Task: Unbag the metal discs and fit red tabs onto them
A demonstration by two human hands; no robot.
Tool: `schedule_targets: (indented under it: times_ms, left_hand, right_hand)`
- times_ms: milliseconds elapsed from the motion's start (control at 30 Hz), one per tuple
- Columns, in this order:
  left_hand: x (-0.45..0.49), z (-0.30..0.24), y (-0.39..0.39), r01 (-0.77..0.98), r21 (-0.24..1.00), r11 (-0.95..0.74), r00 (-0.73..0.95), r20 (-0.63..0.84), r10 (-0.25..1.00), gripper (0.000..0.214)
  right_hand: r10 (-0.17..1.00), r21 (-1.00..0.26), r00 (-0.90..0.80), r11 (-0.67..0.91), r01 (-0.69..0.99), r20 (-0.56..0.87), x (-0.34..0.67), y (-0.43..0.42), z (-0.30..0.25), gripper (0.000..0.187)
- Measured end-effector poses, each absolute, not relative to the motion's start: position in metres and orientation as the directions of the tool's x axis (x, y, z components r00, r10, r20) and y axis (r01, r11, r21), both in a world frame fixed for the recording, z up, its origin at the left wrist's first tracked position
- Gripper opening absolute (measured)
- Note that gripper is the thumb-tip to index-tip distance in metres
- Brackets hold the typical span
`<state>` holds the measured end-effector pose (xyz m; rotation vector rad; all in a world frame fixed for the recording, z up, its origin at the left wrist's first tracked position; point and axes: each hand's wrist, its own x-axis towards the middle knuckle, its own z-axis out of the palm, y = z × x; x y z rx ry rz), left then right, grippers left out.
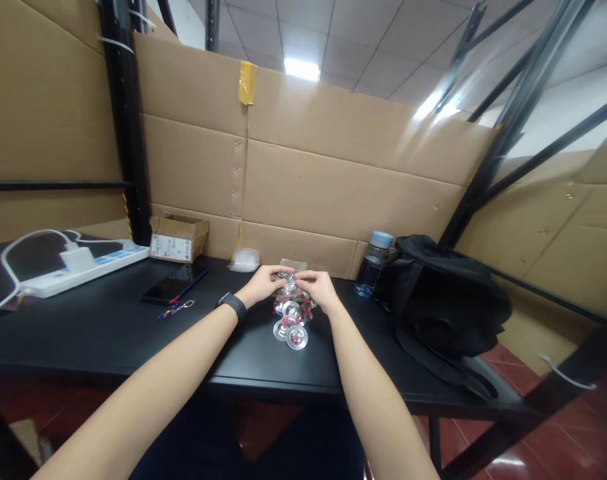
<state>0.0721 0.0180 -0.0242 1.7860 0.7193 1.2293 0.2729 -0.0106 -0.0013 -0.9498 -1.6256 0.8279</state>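
Both my hands meet over the middle of the black table (108,333). My left hand (262,285), with a dark watch on its wrist, and my right hand (317,288) each pinch a small clear plastic bag (289,272) between them. Just below the hands lies a small pile of round silver metal discs with red centres (292,327). Fingers of both hands are closed on the bag's edges. What is inside the bag is too small to make out.
A white power strip (83,267) with a charger lies at the left, beside a small cardboard box (177,238). A black phone (169,285), a pen and a keyring lie left of my hands. A water bottle (373,263) and a black bag (443,300) stand on the right. Cardboard walls rise behind.
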Motion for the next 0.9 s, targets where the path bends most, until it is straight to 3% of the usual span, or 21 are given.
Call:
schedule_targets:
  times_ms: [333, 633, 900]
  left_hand:
    - [0.072, -0.016, 0.007, -0.039, 0.876, -0.481, 0.364, 0.461, 0.809, 0.07]
    - [0.074, -0.018, 0.014, -0.05, 0.9, -0.433, 0.261, 0.43, 0.864, 0.052]
    - [0.074, -0.013, 0.009, 0.014, 0.918, -0.397, 0.242, 0.382, 0.892, 0.067]
  right_hand:
    - [0.933, -0.935, -0.161, 0.339, 0.104, 0.321, 0.272, -0.018, 0.002, 0.047]
    - [0.928, -0.935, -0.207, 0.337, 0.107, 0.311, 0.272, -0.015, -0.003, 0.056]
    - [0.922, -0.923, -0.208, 0.359, 0.14, 0.327, 0.273, -0.013, -0.005, 0.068]
